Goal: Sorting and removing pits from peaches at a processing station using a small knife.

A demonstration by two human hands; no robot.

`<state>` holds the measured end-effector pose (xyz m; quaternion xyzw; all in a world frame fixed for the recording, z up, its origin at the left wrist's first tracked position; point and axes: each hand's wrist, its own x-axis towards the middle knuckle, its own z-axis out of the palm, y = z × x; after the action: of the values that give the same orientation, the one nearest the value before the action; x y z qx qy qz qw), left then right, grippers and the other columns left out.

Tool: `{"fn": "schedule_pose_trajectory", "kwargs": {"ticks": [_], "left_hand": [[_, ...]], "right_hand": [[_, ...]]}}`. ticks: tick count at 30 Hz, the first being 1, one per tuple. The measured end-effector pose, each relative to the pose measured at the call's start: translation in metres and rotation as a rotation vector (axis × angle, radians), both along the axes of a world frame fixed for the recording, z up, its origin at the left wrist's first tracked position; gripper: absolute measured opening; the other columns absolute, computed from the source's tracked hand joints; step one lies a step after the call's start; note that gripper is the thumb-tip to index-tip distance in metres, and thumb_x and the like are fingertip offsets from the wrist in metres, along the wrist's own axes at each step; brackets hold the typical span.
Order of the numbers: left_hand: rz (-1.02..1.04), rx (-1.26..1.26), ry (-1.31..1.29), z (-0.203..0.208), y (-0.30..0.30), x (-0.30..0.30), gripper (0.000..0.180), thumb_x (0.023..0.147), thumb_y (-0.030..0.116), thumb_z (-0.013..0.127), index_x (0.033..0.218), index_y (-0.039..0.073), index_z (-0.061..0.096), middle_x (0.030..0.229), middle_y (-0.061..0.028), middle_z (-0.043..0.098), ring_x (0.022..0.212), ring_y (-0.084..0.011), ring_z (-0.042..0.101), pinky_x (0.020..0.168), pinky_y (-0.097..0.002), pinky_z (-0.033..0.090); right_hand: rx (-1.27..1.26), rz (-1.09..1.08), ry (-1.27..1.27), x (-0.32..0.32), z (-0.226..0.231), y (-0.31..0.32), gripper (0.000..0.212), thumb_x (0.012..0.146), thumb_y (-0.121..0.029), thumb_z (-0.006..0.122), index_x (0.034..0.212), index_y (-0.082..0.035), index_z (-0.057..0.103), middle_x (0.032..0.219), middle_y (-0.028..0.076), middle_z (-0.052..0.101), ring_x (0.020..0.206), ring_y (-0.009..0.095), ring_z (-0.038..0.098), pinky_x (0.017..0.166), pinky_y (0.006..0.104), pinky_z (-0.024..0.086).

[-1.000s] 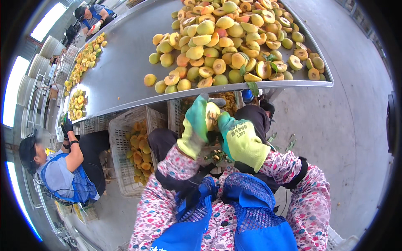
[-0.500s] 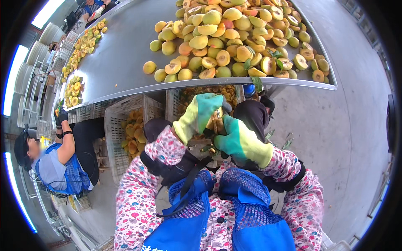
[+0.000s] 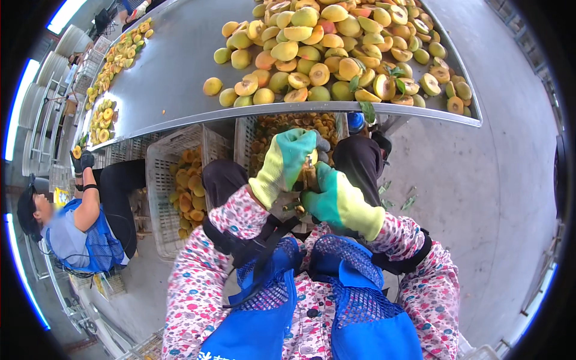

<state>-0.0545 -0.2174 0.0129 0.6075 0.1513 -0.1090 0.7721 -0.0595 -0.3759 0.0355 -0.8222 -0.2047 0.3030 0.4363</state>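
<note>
Both my hands wear yellow-and-teal gloves and meet above my knees, in front of the table edge. My left hand (image 3: 291, 157) is closed around a yellow piece of peach (image 3: 313, 157), mostly hidden by the glove. Close against it, my right hand (image 3: 341, 201) has its fingers curled shut; what it grips is hidden. A brown, wooden-looking piece (image 3: 310, 177) shows between the two gloves, and I cannot tell whether either hand holds it. Beyond them, many whole-looking and halved peaches (image 3: 318, 75) lie heaped on the metal table (image 3: 180, 69).
Under the table edge stand a crate (image 3: 157, 180) of peach halves and another crate (image 3: 243, 141) with smaller brownish-orange pieces. A blue-capped bottle (image 3: 356, 122) is beside my right knee. Leaves (image 3: 410, 203) lie on the floor. At the left sits a co-worker (image 3: 90, 234) holding fruit.
My hands stay together, turned slightly, and the brown piece between them stands more upright. The view has shifted a little. At the left, the co-worker's hands now show a cut fruit face.
</note>
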Motion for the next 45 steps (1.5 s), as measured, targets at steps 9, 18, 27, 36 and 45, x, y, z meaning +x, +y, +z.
{"fn": "schedule_pose_trajectory", "kwargs": {"ticks": [9,18,27,36,45], "left_hand": [[0.037,0.201,-0.395,0.012,-0.007,-0.015,0.026,0.095,0.014,0.048,0.111,-0.001,0.062,0.102,-0.0103,0.067,0.09,-0.015,0.061,0.079,-0.0279,0.051],[0.386,0.027,-0.568,-0.021,-0.013,-0.035,0.025,0.096,0.014,0.049,0.113,-0.001,0.059,0.101,-0.0124,0.066,0.087,-0.0168,0.063,0.078,-0.029,0.052],[0.746,0.278,-0.524,-0.016,0.057,-0.057,0.032,0.099,0.022,0.046,0.115,-0.002,0.058,0.107,-0.0122,0.065,0.092,-0.0171,0.062,0.083,-0.0284,0.05],[0.74,1.44,-0.13,-0.024,0.19,-0.112,0.025,0.083,0.014,0.059,0.105,0.004,0.065,0.109,-0.0175,0.064,0.102,-0.0348,0.06,0.091,-0.0425,0.048],[0.617,1.494,-0.104,-0.045,0.234,0.081,0.048,0.079,0.034,0.065,0.122,0.014,0.059,0.119,-0.0184,0.061,0.118,-0.0334,0.053,0.099,-0.0444,0.042]], "right_hand": [[0.545,0.137,0.74,0.028,0.011,-0.021,0.02,0.078,-0.01,0.06,0.094,0.001,0.06,0.074,0.001,0.058,0.061,0.009,0.053,0.054,0.0244,0.043],[0.795,0.092,1.163,0.009,-0.025,-0.005,0.021,0.083,-0.015,0.061,0.096,0.002,0.062,0.08,0.002,0.061,0.07,0.009,0.056,0.062,0.0233,0.046],[0.777,0.06,0.924,0.032,-0.003,0.021,0.027,0.084,-0.021,0.062,0.099,0.001,0.057,0.074,0.005,0.06,0.053,0.014,0.053,0.05,0.0268,0.044],[0.705,-0.098,0.746,0.058,-0.031,0.048,0.022,0.08,-0.014,0.065,0.098,-0.002,0.058,0.09,0.008,0.063,0.064,0.014,0.058,0.057,0.0282,0.049],[0.406,-0.13,0.874,0.027,-0.031,0.037,0.037,0.084,-0.009,0.059,0.12,0.0,0.054,0.082,0.004,0.063,0.059,0.013,0.058,0.054,0.025,0.047]]}}
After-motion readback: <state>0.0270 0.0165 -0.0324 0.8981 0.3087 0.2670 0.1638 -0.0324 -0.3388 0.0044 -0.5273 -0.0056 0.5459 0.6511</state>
